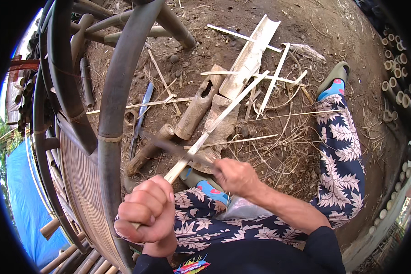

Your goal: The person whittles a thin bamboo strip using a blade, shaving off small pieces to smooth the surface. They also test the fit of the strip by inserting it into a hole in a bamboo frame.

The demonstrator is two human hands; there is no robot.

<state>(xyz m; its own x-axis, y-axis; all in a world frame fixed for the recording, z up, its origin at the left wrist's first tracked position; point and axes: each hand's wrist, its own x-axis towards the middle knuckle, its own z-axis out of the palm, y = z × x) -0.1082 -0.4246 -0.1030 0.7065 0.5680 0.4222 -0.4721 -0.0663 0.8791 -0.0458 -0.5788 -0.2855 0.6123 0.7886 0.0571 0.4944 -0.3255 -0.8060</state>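
Observation:
My left hand (pixel 148 208) is closed in a fist around the near end of a long, pale bamboo strip (pixel 226 119), which slants away up and to the right. In my right hand (pixel 239 178) is a knife (pixel 171 148); its dark blade, smeared by motion, crosses the strip just beyond my left fist. Whether the edge touches the strip, I cannot tell. Beneath the strip's middle lies a rough wooden block (pixel 221 116) on the ground. The far end of the strip reaches a split bamboo half (pixel 255 55).
A curved bamboo frame (pixel 116 86) rises close on my left. Thin strips and shavings (pixel 283 157) litter the dirt, beside cut bamboo pieces (pixel 194 114) and a long blue-and-dark tool (pixel 144 107). Poles (pixel 397 98) are stacked at right; a blue tarp (pixel 29 196) hangs far left.

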